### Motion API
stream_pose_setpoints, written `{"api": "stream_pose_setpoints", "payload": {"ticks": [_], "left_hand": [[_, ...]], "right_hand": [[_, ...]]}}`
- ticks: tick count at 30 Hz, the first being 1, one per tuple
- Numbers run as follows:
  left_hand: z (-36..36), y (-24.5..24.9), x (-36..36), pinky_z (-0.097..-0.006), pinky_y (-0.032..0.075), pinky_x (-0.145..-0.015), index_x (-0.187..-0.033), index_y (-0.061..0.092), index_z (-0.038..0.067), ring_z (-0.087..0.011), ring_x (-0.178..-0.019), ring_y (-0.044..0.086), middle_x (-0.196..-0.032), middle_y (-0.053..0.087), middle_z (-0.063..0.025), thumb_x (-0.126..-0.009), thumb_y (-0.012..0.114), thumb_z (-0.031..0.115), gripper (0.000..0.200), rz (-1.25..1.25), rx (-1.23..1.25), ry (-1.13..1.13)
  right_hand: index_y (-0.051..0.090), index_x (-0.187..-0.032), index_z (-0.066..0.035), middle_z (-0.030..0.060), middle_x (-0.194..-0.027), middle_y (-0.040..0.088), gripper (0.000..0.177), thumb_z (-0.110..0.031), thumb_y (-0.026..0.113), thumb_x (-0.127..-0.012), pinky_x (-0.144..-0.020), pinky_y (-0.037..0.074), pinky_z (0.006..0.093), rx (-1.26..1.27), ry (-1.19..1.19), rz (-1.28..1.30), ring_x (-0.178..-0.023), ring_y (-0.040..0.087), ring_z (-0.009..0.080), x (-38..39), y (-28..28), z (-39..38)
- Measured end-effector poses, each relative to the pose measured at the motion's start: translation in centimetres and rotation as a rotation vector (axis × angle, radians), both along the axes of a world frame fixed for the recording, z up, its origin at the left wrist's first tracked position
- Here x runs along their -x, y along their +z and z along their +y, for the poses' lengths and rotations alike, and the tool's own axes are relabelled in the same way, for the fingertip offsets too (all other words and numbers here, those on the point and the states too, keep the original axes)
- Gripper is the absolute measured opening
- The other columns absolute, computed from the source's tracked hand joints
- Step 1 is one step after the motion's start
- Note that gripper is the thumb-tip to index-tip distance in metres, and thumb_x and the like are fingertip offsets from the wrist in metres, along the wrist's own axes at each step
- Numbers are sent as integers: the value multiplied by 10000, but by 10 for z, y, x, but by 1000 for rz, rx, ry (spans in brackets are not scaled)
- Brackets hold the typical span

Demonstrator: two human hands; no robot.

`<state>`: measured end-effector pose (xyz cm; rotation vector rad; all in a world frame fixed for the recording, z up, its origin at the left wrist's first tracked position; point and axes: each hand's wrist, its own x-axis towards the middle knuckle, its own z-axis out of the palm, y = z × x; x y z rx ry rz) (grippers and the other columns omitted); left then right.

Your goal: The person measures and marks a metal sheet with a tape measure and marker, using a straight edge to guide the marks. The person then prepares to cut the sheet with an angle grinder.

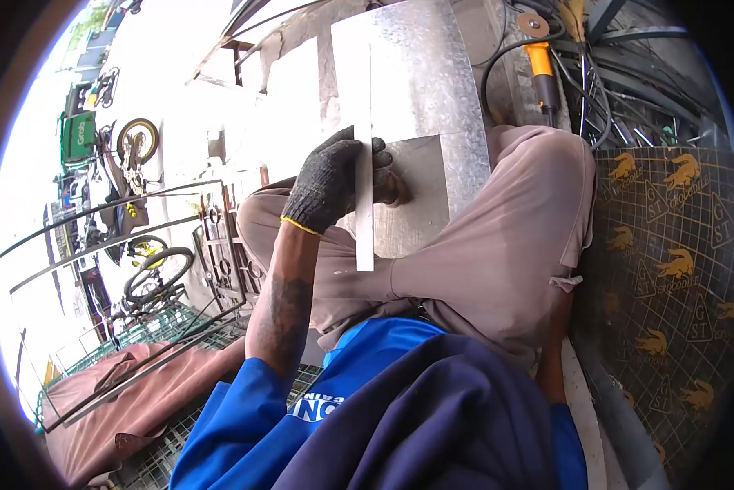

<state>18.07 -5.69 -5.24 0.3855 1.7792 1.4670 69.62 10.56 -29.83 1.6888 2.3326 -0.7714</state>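
My left hand (327, 181), in a dark grey knit glove with a yellow cuff, is closed around a long, flat metal strip (365, 237). The strip runs almost straight away from me, its near end over my lap, and no markings show on it. Beyond and beneath it lies a shiny galvanized metal sheet (432, 73), with a duller grey rectangle (424, 184) at its near side. Part of a bare foot (395, 192) shows behind the gloved fingers. My right forearm goes down beside my right leg, and the hand itself is hidden there.
An angle grinder (540, 69) with a brown disc lies at the far right, its cable looping nearby. Metal bars (628, 65) crowd behind it. A dark printed board (669, 269) stands to my right. At left are a metal frame (220, 237), a pink cloth (113, 392) and parked motorcycles (130, 171).
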Motion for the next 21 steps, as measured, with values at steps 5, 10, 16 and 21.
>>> {"api": "stream_pose_setpoints", "payload": {"ticks": [5,10,16,21], "left_hand": [[4,6,0,-347,619,-758,-1183,595,-64,-211,-871,722,-1053,712,-161,-998,578,61,224,-646,-198,187],[15,0,12,-350,630,-774,-1206,607,-65,-198,-898,726,-1062,712,-161,-1009,555,52,236,-505,-143,185],[50,-43,56,-430,611,-908,-1270,584,-77,-289,-965,715,-1170,700,-197,-1043,505,107,303,-375,-92,196],[82,-75,84,-418,627,-917,-1182,599,-86,-294,-1040,722,-1101,692,-192,-1020,547,64,227,-405,-99,89]], "right_hand": [[479,-1484,-25,238,-1394,585,468,-191,523,-1048,-1080,447,443,-22,25,357,-1299,557,403,-78,-120,-8],[476,-1488,-23,217,-1390,587,458,-192,495,-1063,-1059,454,438,30,42,286,-1263,571,373,-68,-101,-3],[506,-1456,-19,189,-1326,606,429,-192,506,-1064,-1021,464,414,137,-14,262,-1198,584,327,-16,-54,19],[532,-1429,-16,165,-1273,622,405,-191,514,-1065,-990,472,394,205,-50,266,-1143,594,289,-7,-37,18]]}}
